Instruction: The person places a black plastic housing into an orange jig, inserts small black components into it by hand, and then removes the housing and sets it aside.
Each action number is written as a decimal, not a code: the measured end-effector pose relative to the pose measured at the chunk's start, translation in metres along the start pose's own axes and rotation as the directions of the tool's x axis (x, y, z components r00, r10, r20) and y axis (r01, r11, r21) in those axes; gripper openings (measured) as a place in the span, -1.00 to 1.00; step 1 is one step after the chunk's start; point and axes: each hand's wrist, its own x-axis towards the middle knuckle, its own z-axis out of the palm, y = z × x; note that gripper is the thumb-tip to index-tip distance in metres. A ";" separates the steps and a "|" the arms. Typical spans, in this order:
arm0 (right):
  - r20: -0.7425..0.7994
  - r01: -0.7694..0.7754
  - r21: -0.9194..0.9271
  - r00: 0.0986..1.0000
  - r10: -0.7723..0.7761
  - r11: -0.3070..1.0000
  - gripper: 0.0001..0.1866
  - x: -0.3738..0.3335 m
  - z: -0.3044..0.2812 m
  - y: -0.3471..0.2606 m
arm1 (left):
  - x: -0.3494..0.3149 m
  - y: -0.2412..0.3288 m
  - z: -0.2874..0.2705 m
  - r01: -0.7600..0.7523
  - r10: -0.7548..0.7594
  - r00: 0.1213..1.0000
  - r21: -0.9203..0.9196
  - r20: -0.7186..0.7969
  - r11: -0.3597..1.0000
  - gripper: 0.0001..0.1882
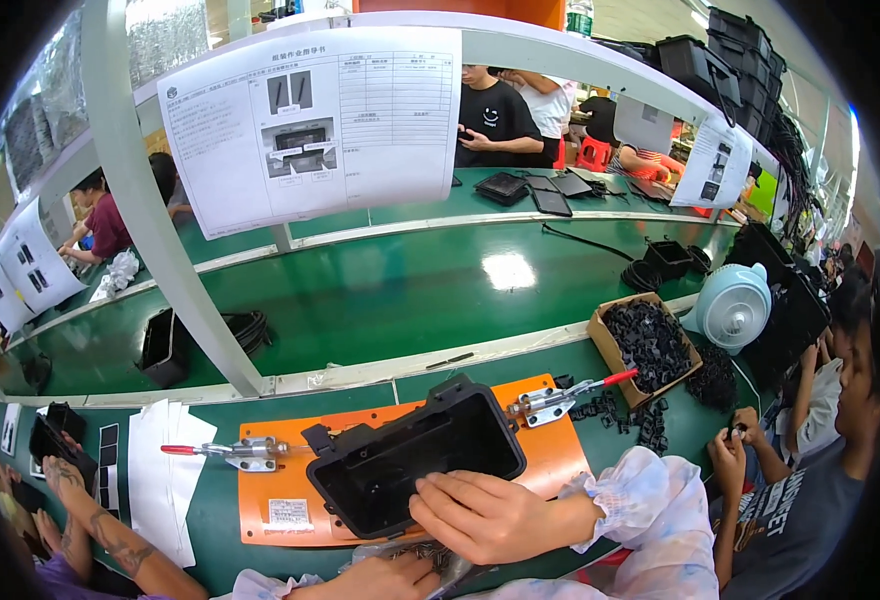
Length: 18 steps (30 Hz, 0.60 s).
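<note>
A black open plastic box (360,490) lies tilted on an orange fixture plate (260,488). My right hand (495,515) is over the box's near rim, its bent fingers close together against that edge; the thumb is hidden. Lower down, my left hand (390,576) is at a clear plastic bag (450,562) of small metal parts. Its fingers curl inward at the bag, and what they pinch is not visible. One red-tipped toggle clamp (255,452) stands on the plate left of the box, another toggle clamp (550,402) on the right.
Behind the right clamp stands a cardboard box (608,350) of small black parts, with loose black clips (650,425) before it. A pale blue fan (735,308) is farther right. White paper sheets (165,480) lie left. Co-workers sit on both sides; a green conveyor (390,290) runs beyond.
</note>
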 end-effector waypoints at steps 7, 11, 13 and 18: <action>0.066 0.018 -0.080 0.998 -0.012 0.997 -0.63 -0.002 -0.006 -0.002 | -0.009 0.013 -0.015 0.010 -0.003 0.983 0.038 -0.184 0.999 -0.82; 0.097 0.033 -0.164 0.995 -0.017 0.986 -0.61 -0.001 -0.007 -0.006 | -0.008 0.011 -0.018 0.023 -0.013 0.979 0.043 -0.204 0.999 -0.80; 0.103 0.038 -0.200 0.994 -0.018 0.979 -0.61 -0.001 -0.008 -0.006 | -0.007 0.012 -0.019 0.031 -0.022 0.982 0.048 -0.187 0.998 -0.80; 0.108 0.048 -0.225 0.994 -0.024 0.973 -0.61 -0.003 -0.009 -0.005 | -0.005 0.013 -0.021 0.040 -0.033 0.985 0.042 -0.171 0.998 -0.80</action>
